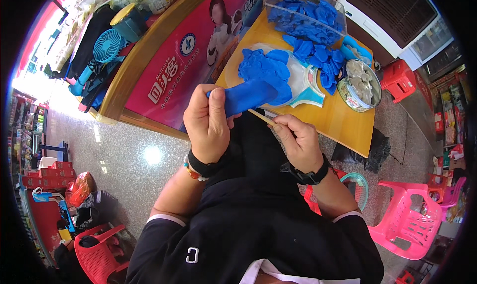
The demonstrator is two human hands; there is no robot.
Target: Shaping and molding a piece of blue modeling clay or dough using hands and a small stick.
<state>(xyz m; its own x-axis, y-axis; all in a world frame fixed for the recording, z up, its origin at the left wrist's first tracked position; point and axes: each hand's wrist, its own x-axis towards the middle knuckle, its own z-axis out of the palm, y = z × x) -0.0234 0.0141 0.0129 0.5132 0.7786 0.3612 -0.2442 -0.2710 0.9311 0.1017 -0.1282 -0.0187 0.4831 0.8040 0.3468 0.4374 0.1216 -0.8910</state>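
Note:
My left hand (207,120) grips a flat, elongated blue piece (248,94), thin rubber or cloth, with thumb across its near end. My right hand (298,142) pinches a thin pale wooden stick (261,116) that angles up under the blue piece; whether its tip touches the piece is unclear. Beyond them, on the yellow table (348,130), a pile of similar blue pieces (263,63) lies on a white-and-teal bag or sheet (308,90). More loose blue pieces (328,68) lie to its right, beside a round tin (358,85) holding crumpled greyish items.
A clear bin (305,20) of blue pieces stands at the back, a blue container (355,50) near it. A wooden counter (149,45) borders the left. Pink chairs (405,219), a red chair (97,254), red stools (397,78) and a black bag (362,152) are around.

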